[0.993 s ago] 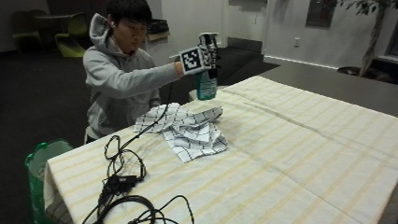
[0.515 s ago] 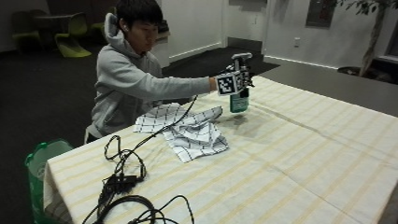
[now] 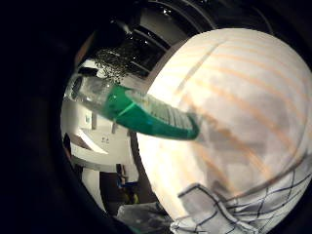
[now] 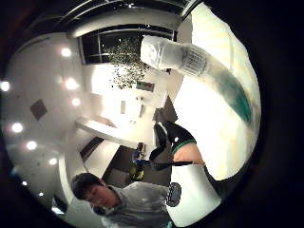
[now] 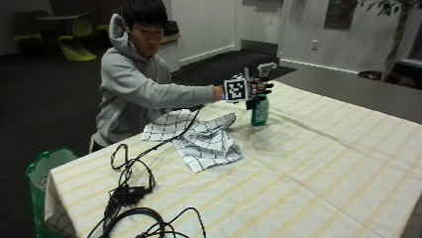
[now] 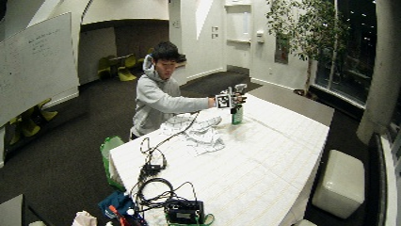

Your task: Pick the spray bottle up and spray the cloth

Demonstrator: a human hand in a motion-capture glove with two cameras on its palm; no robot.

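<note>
striped tablecloth (image 5: 316, 163) underneath, and the gloved right hand (image 5: 245, 90) has its fingers wrapped round the green spray bottle's (image 5: 260, 110) neck, bottle upright on the table, just beside the checked cloth (image 5: 198, 136) lying crumpled.

Neck of the spray bottle (image 5: 260, 110) concealed behind the gloved right hand (image 5: 249, 89) in the outside view, finger contact with the trigger not determinable, cloth (image 3: 229, 214) cut off by the edge of the little finger side palm view, bottle label not legible.
</note>
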